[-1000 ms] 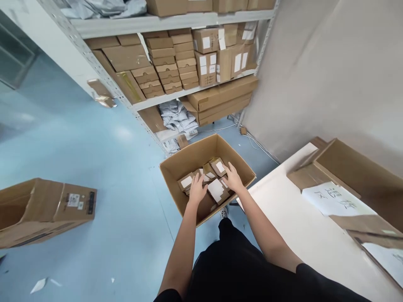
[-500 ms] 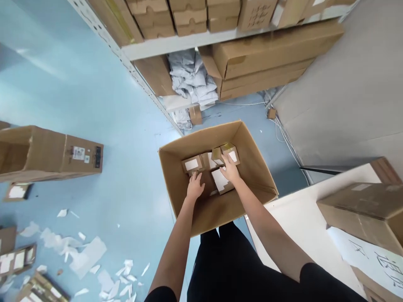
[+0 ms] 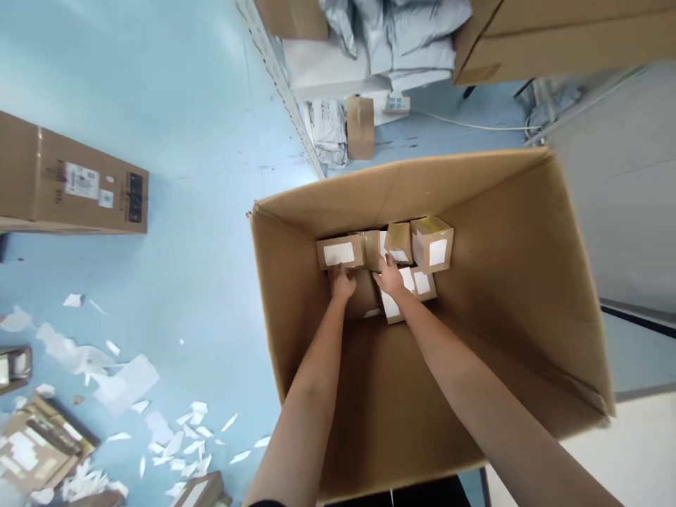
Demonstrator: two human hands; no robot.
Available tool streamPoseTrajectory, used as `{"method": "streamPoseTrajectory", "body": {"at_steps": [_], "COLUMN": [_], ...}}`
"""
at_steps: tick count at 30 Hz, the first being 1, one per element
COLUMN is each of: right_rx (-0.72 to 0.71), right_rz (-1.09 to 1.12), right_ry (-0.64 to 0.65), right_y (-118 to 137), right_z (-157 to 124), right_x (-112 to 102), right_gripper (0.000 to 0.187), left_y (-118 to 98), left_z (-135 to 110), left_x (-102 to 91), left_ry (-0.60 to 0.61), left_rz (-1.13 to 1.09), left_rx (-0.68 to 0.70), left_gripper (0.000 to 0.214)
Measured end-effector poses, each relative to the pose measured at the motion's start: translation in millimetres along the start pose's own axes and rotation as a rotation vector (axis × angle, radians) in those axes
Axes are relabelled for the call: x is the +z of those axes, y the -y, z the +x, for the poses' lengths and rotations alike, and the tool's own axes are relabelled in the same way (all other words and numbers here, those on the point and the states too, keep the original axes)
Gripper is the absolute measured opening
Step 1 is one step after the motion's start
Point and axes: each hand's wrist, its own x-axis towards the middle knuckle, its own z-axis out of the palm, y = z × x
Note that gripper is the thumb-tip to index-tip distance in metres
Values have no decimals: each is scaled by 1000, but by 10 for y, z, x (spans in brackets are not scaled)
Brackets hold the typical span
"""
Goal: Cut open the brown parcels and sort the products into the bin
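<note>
Both my arms reach down into a large open cardboard carton [image 3: 507, 282]. My left hand [image 3: 344, 283] is at the near edge of a small brown box with a white label [image 3: 339, 252], its fingertips against it. Its fingers look loose rather than closed around anything. My right hand [image 3: 391, 277] has its fingers apart beside a second small box [image 3: 372, 248] and above a white-labelled box [image 3: 391, 307]. A tape-topped box [image 3: 399, 238] and a taller labelled box [image 3: 433, 243] stand to its right. Another labelled box [image 3: 424, 283] lies below them.
Above the carton is a shelf with grey plastic parcels [image 3: 406, 35] and a long cardboard box [image 3: 570, 42]. A small box [image 3: 360, 127] is on the floor under it. To the left are a large carton [image 3: 79, 179], paper scraps [image 3: 127, 384] and flattened packages [image 3: 36, 447].
My view has moved closer to the carton, which now looks larger. My right hand has shifted left from the taller box toward the middle; my left hand stays by the left labelled box.
</note>
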Motion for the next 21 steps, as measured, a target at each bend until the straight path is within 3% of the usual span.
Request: {"method": "streamPoseTrajectory", "body": {"at_steps": [5,9,12,16,21], "right_rx": [-72,-105,-83,-58,-118], "right_rz": [28,68,88,120,224], "right_ry": [68,102,122,133,166], "right_y": [-167,-312,-449,-567,-467], "right_z": [240,373,495,724,916], "right_x": [617,893,981,1009,1097], "right_gripper": [75,81,90,99,102], "left_y": [432,630,653,628,626], "left_z": [713,1058,1143,1166,1153], "left_x": [217,268,300,279,279], "left_ry": [-186,-271,-327,-299,-289], "left_rz": [-135,-46,32,61,27], "left_rx": [-152,-202,-225,-276,-222], "left_gripper": [89,87,97,112,110]}}
